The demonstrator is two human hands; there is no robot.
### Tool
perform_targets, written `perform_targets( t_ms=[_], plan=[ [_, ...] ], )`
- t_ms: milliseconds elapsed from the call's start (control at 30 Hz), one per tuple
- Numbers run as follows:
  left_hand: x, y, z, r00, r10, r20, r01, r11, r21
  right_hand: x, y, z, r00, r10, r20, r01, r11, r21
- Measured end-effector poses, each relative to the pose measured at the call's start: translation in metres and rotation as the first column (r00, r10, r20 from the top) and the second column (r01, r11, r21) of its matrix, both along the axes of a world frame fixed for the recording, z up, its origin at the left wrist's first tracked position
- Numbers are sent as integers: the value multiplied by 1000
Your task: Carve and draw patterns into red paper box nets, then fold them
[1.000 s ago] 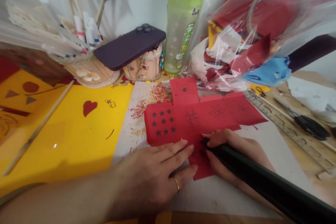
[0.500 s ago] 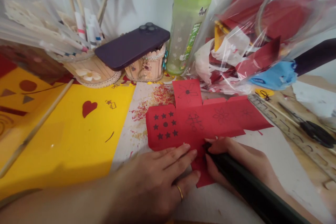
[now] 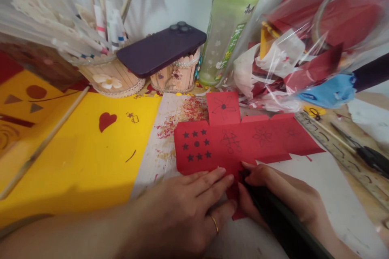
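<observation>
A cross-shaped red paper cutout (image 3: 206, 133) with tabbed edges lies on a white sheet, with stars, dots and flower outlines on its panels. My left hand (image 3: 194, 202), a gold ring on one finger, rests flat across its lower part with fingers stretched out. Wrapped round a thick black pen-like tool (image 3: 273, 214), my right hand (image 3: 288, 194) has the tool's tip low over the cutout's lower panel. The exact contact point is hidden by the fingers.
Yellow paper (image 3: 91, 158) with a red heart (image 3: 107, 122) and a wooden stick (image 3: 45, 141) lies left. Behind stand a phone (image 3: 162, 48) on small baskets, a green-topped pack (image 3: 231, 28) and a clear bag of scraps (image 3: 304, 48). Right: ruler (image 3: 340, 149), scissors (image 3: 372, 158).
The whole view has shifted slightly, so things appear a little farther right. Both hands keep nearly the same place on the red cutout, and the black tool stays in my right hand.
</observation>
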State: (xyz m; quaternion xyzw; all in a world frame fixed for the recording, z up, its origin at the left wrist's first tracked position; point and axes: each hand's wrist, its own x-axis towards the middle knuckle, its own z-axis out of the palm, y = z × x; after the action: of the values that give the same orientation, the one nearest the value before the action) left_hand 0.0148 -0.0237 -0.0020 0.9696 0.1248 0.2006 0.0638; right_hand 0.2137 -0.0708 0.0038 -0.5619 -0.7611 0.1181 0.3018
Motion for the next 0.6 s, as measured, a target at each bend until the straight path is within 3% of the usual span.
perform_targets(
  t_ms=[167, 400, 600],
  plan=[
    [1, -1, -1, 1000, -7, 3, 7, 1000, -4, 3, -1, 1, 999, 42, 6, -41, 997, -63],
    [-1, -1, -1, 1000, -9, 9, 9, 1000, -21, 0, -2, -4, 1000, 10, -21, -10, 1000, -13],
    [-2, 0, 0, 1000, -13, -7, 13, 1000, -12, 7, -1, 3, 995, -14, -97, 5, 996, -89]
  ],
)
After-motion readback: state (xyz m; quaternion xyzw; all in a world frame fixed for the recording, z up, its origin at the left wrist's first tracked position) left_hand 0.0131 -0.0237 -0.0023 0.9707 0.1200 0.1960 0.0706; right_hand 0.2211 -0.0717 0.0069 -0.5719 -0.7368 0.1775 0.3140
